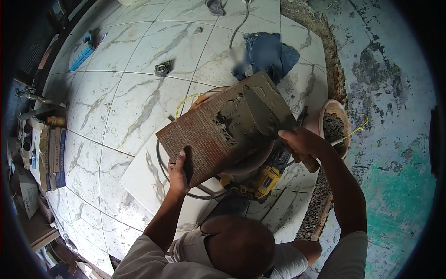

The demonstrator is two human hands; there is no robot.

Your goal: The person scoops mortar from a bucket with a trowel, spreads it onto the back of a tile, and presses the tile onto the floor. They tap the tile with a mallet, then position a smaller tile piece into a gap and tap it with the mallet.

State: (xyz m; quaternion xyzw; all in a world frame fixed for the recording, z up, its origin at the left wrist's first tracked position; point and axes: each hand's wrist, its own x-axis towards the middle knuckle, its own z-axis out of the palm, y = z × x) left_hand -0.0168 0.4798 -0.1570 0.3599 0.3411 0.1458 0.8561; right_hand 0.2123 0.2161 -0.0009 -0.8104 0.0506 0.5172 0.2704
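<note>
My left hand (178, 173) grips the lower left edge of a tile (195, 144), its thumb lying on the ridged reddish-brown back. The tile is tilted, back side up, above a rounded container (253, 160) that it mostly hides. Wet grey mortar (232, 111) covers part of the tile's right half. In my right hand (302, 145) is a trowel (260, 109), fingers closed around its handle, with the pointed blade flat against the mortar. A yellow and black power tool (267, 181) lies just below the tile, partly hidden.
A bucket (344, 116) with dark, crumbly material stands to the right, beside the broken floor edge. Blue cloth (274, 53) lies beyond the tile. A tape measure (162, 69) and a blue tool (82, 51) rest on the marbled floor tiles (134, 100). Boxes (53, 153) line the left side.
</note>
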